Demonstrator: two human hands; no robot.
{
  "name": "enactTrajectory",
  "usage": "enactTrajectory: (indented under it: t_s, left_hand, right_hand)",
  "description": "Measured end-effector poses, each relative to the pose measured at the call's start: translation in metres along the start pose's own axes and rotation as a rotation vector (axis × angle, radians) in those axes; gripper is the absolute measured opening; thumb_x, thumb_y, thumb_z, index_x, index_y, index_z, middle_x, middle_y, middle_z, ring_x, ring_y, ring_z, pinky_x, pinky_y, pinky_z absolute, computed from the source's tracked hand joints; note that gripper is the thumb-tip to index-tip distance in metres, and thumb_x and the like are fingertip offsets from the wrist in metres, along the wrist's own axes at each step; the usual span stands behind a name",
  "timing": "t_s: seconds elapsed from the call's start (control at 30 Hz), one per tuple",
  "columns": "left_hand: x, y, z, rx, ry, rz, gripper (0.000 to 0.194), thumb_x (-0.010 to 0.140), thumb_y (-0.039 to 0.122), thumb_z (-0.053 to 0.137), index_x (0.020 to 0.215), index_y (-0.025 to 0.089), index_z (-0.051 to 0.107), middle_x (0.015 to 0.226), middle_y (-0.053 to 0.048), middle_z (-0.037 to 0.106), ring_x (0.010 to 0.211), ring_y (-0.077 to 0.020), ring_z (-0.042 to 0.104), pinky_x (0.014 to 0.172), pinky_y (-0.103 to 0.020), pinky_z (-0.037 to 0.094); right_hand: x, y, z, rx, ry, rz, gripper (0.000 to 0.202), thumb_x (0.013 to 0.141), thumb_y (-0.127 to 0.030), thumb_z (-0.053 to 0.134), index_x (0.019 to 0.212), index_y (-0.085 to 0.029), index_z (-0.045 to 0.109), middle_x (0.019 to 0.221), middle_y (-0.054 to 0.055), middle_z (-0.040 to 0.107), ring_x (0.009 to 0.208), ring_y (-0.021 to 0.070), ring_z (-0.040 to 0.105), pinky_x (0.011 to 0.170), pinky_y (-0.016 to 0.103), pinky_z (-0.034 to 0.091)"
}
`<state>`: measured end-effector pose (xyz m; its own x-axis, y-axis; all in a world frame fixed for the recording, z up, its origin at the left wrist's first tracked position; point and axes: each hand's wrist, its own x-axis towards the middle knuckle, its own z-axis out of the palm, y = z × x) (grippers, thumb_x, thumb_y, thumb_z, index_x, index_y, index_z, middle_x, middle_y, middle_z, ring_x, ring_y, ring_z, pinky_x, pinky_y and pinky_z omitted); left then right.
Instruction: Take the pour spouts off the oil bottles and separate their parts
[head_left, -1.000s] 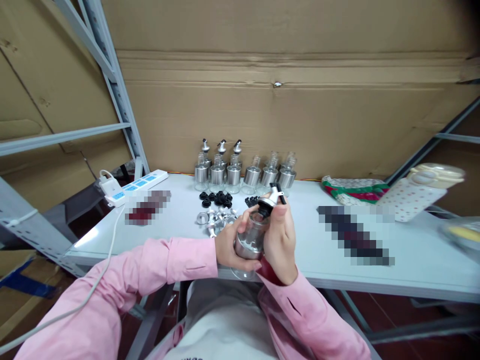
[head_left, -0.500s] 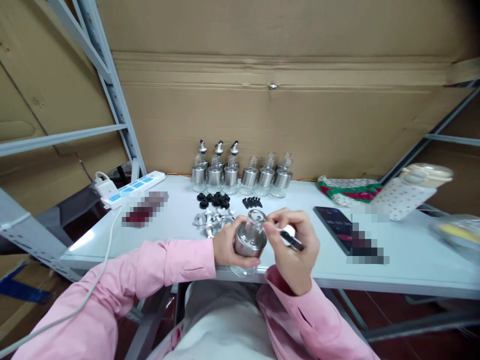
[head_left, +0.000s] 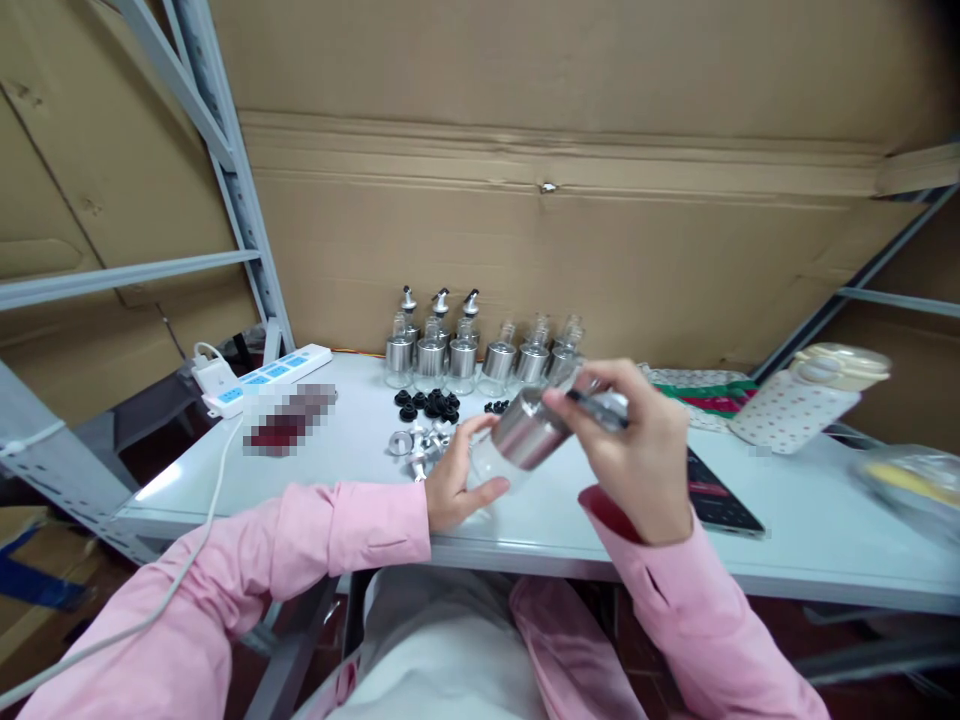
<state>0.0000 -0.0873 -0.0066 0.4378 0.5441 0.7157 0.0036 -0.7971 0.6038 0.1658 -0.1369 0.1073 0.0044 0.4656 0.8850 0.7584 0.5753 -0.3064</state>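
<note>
And there's the steel-banded bottle [head_left: 532,430], tilted, right of the black stoppers [head_left: 429,404] and nearer the person; the right hand [head_left: 637,445] pinches its neck, a blurred pourer [head_left: 602,410] tucked in too, while the left hand [head_left: 454,487], nearer than those stoppers, is spread beside its base, contact unclear.

In our right grip [head_left: 641,450] we have a clear bottle [head_left: 531,430] with a silver band. Left of the grip, black plugs [head_left: 439,404]; right of it, a spotted white flask [head_left: 791,410] with a cream lid [head_left: 844,364]. Below the grip, our sleeve [head_left: 697,600] is pink.
</note>
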Motion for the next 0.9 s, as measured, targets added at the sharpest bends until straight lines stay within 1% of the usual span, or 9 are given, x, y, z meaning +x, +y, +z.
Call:
enactTrajectory:
  t_s: [0.07, 0.13, 0.2, 0.3, 0.4, 0.5, 0.57, 0.77, 0.9]
  left_hand:
    - [0.001, 0.002, 0.0, 0.089, 0.058, 0.064, 0.057, 0.084, 0.035, 0.048, 0.133, 0.02, 0.022, 0.138, -0.014, 0.031, 0.13, -0.0272, 0.028, 0.107, -0.046, 0.022]
    - [0.002, 0.004, 0.0, 0.107, 0.051, 0.128, 0.052, 0.085, 0.029, 0.047, 0.131, 0.021, 0.025, 0.136, -0.013, 0.032, 0.129, -0.0254, 0.028, 0.107, -0.046, 0.022]
    - [0.002, 0.006, 0.001, 0.072, 0.021, 0.155, 0.045, 0.085, 0.026, 0.046, 0.126, 0.021, 0.03, 0.129, -0.012, 0.037, 0.123, -0.0234, 0.035, 0.104, -0.044, 0.028]
    - [0.002, 0.006, 0.002, 0.0, -0.027, 0.145, 0.034, 0.085, 0.025, 0.044, 0.118, 0.019, 0.036, 0.114, -0.011, 0.046, 0.109, -0.0207, 0.045, 0.093, -0.039, 0.039]
    - [0.0, 0.007, 0.003, -0.051, -0.188, 0.125, 0.027, 0.085, 0.024, 0.04, 0.111, 0.018, 0.037, 0.098, -0.008, 0.051, 0.087, -0.0152, 0.053, 0.079, -0.031, 0.046]
    - [-0.002, 0.007, 0.005, -0.031, -0.396, 0.086, 0.025, 0.084, 0.027, 0.04, 0.108, 0.017, 0.039, 0.089, -0.006, 0.055, 0.074, -0.0118, 0.054, 0.071, -0.025, 0.046]
    - [-0.003, 0.008, 0.006, -0.004, -0.487, 0.061, 0.025, 0.084, 0.028, 0.04, 0.106, 0.017, 0.041, 0.085, -0.005, 0.057, 0.068, -0.0104, 0.054, 0.066, -0.021, 0.045]
    - [0.003, 0.012, 0.008, 0.02, -0.63, -0.131, 0.02, 0.081, 0.027, 0.049, 0.099, 0.018, 0.048, 0.06, 0.006, 0.05, 0.046, -0.0054, 0.044, 0.048, -0.016, 0.035]
    - [0.01, 0.01, 0.012, -0.12, -0.659, -0.346, 0.01, 0.075, 0.019, 0.058, 0.083, 0.017, 0.051, 0.052, 0.009, 0.047, 0.04, -0.0029, 0.04, 0.044, -0.015, 0.033]
  right_hand:
    - [0.025, 0.015, 0.008, -0.049, 0.088, 0.031, 0.019, 0.077, -0.037, 0.061, 0.076, -0.02, 0.054, 0.068, 0.0, 0.059, 0.062, 0.0146, 0.056, 0.06, 0.026, 0.042]
    - [0.049, 0.037, 0.024, -0.102, 0.095, 0.051, 0.019, 0.078, -0.038, 0.059, 0.08, -0.02, 0.055, 0.072, 0.002, 0.061, 0.066, 0.0169, 0.057, 0.062, 0.028, 0.041]
    - [0.067, 0.062, 0.046, -0.158, 0.01, 0.057, 0.019, 0.078, -0.037, 0.058, 0.082, -0.019, 0.056, 0.076, 0.004, 0.063, 0.069, 0.0189, 0.057, 0.063, 0.029, 0.04]
    - [0.076, 0.095, 0.08, -0.235, -0.142, 0.092, 0.017, 0.078, -0.034, 0.056, 0.081, -0.017, 0.057, 0.079, 0.007, 0.065, 0.072, 0.0208, 0.058, 0.062, 0.028, 0.038]
    - [0.072, 0.116, 0.104, -0.277, -0.253, 0.098, 0.015, 0.08, -0.032, 0.055, 0.084, -0.017, 0.057, 0.084, 0.009, 0.066, 0.077, 0.022, 0.058, 0.064, 0.028, 0.037]
    - [0.065, 0.128, 0.119, -0.317, -0.301, 0.09, 0.017, 0.082, -0.032, 0.053, 0.089, -0.017, 0.056, 0.089, 0.01, 0.065, 0.081, 0.0224, 0.058, 0.066, 0.028, 0.036]
    - [0.062, 0.135, 0.127, -0.339, -0.332, 0.105, 0.019, 0.083, -0.033, 0.052, 0.093, -0.017, 0.056, 0.093, 0.011, 0.064, 0.082, 0.0227, 0.058, 0.066, 0.028, 0.036]
    - [0.06, 0.145, 0.144, -0.361, -0.393, 0.155, 0.023, 0.086, -0.033, 0.048, 0.1, -0.016, 0.053, 0.098, 0.014, 0.064, 0.084, 0.0248, 0.06, 0.067, 0.03, 0.038]
    - [0.057, 0.138, 0.141, -0.357, -0.302, 0.202, 0.034, 0.086, -0.039, 0.046, 0.112, -0.016, 0.046, 0.1, 0.015, 0.064, 0.08, 0.0271, 0.061, 0.066, 0.032, 0.039]
